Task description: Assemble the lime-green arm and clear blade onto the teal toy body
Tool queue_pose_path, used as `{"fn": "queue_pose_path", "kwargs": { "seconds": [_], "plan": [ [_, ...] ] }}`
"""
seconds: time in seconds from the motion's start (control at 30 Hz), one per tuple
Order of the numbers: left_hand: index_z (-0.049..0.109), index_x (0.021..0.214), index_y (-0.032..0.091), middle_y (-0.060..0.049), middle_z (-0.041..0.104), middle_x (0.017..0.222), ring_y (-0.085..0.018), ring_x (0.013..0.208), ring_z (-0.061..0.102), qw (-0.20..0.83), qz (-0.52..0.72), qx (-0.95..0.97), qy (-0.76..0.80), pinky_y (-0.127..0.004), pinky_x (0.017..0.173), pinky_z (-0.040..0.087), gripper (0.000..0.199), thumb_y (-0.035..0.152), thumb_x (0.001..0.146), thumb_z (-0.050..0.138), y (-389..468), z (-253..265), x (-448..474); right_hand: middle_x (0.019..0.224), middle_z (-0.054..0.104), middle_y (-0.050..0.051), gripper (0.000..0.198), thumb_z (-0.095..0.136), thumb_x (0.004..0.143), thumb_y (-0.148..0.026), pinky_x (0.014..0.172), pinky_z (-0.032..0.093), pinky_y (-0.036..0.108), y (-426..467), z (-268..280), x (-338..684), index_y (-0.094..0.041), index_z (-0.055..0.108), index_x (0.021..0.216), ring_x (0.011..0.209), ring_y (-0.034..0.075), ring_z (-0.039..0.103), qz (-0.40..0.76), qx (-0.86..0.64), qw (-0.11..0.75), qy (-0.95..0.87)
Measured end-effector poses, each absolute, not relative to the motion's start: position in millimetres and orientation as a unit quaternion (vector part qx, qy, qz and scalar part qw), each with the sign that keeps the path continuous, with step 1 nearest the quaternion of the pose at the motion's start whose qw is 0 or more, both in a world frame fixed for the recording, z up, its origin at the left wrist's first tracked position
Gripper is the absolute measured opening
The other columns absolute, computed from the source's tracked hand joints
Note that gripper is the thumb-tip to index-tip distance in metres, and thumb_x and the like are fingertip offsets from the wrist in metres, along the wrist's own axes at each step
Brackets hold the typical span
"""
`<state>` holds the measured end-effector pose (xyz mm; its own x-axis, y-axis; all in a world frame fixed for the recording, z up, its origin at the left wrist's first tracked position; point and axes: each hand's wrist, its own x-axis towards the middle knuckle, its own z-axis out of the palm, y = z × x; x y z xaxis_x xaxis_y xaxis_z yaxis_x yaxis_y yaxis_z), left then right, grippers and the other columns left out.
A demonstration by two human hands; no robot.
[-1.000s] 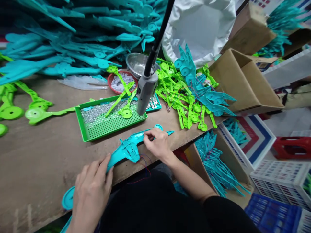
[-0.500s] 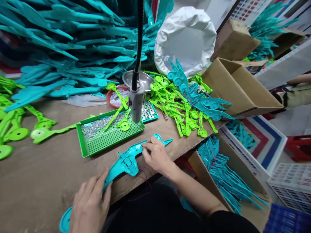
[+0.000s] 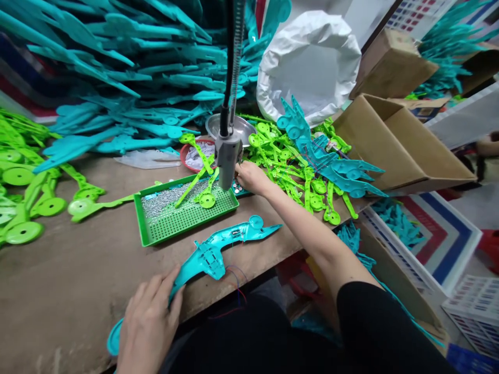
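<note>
My left hand (image 3: 150,317) is closed round the near end of a long teal plastic shell (image 3: 212,254), which lies on the bench with its ribbed inner side up. Thin red and blue wires trail from the shell over the bench edge. My right hand (image 3: 252,177) reaches to the small teal tray (image 3: 245,194) of round metal pieces. Its fingertips are partly hidden behind the grey hanging tool head (image 3: 227,163), so whether they hold anything does not show. Left of that hand stands a green perforated tray (image 3: 187,223) with small metal screws and bright green plastic arms (image 3: 206,200).
Teal shells (image 3: 148,67) are heaped high at the back. Lime-green arms (image 3: 273,150) lie piled behind my right hand, others at far left. A red bowl (image 3: 187,156), a metal bowl (image 3: 245,130) and a white-lined container (image 3: 307,72) stand behind. Cardboard boxes (image 3: 405,145) are at right.
My right hand has left the teal shell and moved up and away to the small tray of metal pieces. My left hand still holds the shell's near end. The view has shifted slightly.
</note>
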<state>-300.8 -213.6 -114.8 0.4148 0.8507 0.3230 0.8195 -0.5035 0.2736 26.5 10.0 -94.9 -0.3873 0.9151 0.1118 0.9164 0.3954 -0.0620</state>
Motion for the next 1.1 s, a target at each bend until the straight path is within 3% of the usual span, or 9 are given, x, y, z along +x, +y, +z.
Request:
{"fn": "queue_pose_path", "kwargs": {
  "seconds": [0.23,0.37,0.5,0.6,0.67,1.1],
  "plan": [
    [0.057,0.130,0.019,-0.009,0.067,0.102,-0.027,0.089,0.058,0.052,0.181,0.821,0.540,-0.039,0.079,0.047,0.035,0.031,0.099,0.048,-216.8,-107.4,-296.8,0.097,0.068,0.017,0.017,0.049,0.090,-0.013,0.085,0.045,0.042,19.6,-102.1,27.7,-0.012,0.065,0.096,0.093,0.029,0.059,-0.020,-0.535,0.068,-0.842],
    [0.059,0.129,0.017,-0.010,0.067,0.103,-0.028,0.089,0.058,0.067,0.176,0.816,0.546,-0.040,0.078,0.047,0.036,0.031,0.099,0.048,-218.7,-106.0,-295.6,0.090,0.070,0.012,0.016,0.054,0.082,-0.010,0.087,0.048,0.042,-6.8,-96.6,29.7,-0.014,0.068,0.088,0.090,0.026,0.062,0.023,-0.597,0.205,-0.775],
    [0.059,0.130,0.015,-0.009,0.067,0.100,-0.028,0.088,0.057,0.075,0.178,0.813,0.549,-0.040,0.078,0.047,0.036,0.029,0.098,0.049,-220.3,-105.9,-295.9,0.079,0.073,0.004,0.019,0.057,0.077,-0.015,0.067,0.052,0.031,-78.2,-87.3,15.6,-0.016,0.074,0.086,0.068,0.017,0.064,0.189,-0.651,0.362,-0.640],
    [0.059,0.130,0.015,-0.010,0.067,0.102,-0.028,0.089,0.058,0.080,0.181,0.810,0.551,-0.040,0.079,0.047,0.036,0.028,0.097,0.051,-221.3,-105.9,-295.7,0.076,0.076,0.003,0.016,0.063,0.076,-0.021,0.059,0.050,0.028,-130.2,-89.2,-5.8,-0.018,0.077,0.083,0.063,0.014,0.064,0.313,-0.626,0.360,-0.617],
    [0.058,0.130,0.015,-0.010,0.067,0.104,-0.028,0.091,0.059,0.086,0.184,0.809,0.551,-0.040,0.081,0.048,0.036,0.027,0.097,0.052,-221.9,-106.1,-295.6,0.077,0.077,0.002,0.015,0.065,0.077,-0.023,0.060,0.050,0.028,-150.2,-94.3,-18.6,-0.020,0.078,0.083,0.064,0.015,0.066,0.332,-0.628,0.355,-0.608],
    [0.057,0.132,0.014,-0.013,0.066,0.109,-0.029,0.099,0.060,0.117,0.222,0.806,0.536,-0.042,0.087,0.049,0.037,0.023,0.096,0.054,-216.9,-108.8,-296.2,0.075,0.075,0.003,0.015,0.063,0.074,-0.016,0.073,0.054,0.033,-160.7,-100.8,-45.2,-0.020,0.077,0.076,0.069,0.017,0.067,0.208,-0.681,0.324,-0.623]
  ]
}}
